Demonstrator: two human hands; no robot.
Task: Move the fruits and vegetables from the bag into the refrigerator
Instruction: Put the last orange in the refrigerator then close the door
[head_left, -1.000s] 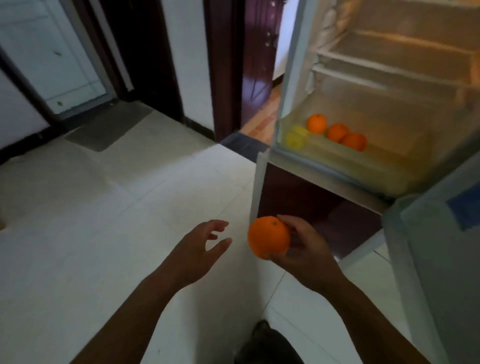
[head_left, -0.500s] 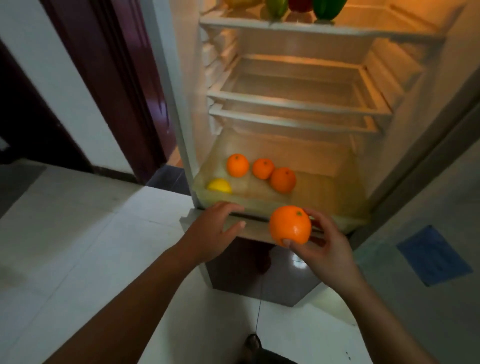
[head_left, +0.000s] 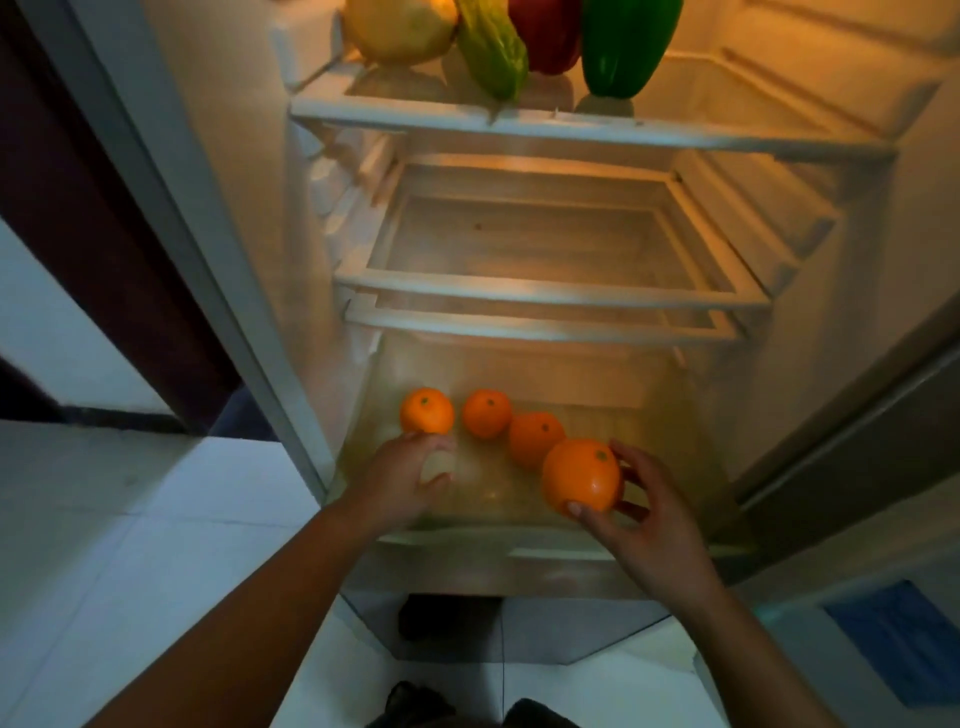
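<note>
- Right hand (head_left: 647, 519) grips orange (head_left: 582, 475) over clear drawer (head_left: 467, 538).
- Left hand (head_left: 405, 486) curls round pale fruit (head_left: 439, 464) inside.
- Refrigerator (head_left: 519, 127) open on white tiled floor (head_left: 130, 519), dark doorway (head_left: 93, 208) beside.

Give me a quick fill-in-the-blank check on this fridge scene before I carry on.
1. The right hand grips an orange; ____ more oranges lie in the drawer.
2. The left hand curls round a pale yellow fruit inside the same ____.
3. On the top shelf, the pepper beside the red pepper is ____.
Missing words: three, drawer, green.
</note>
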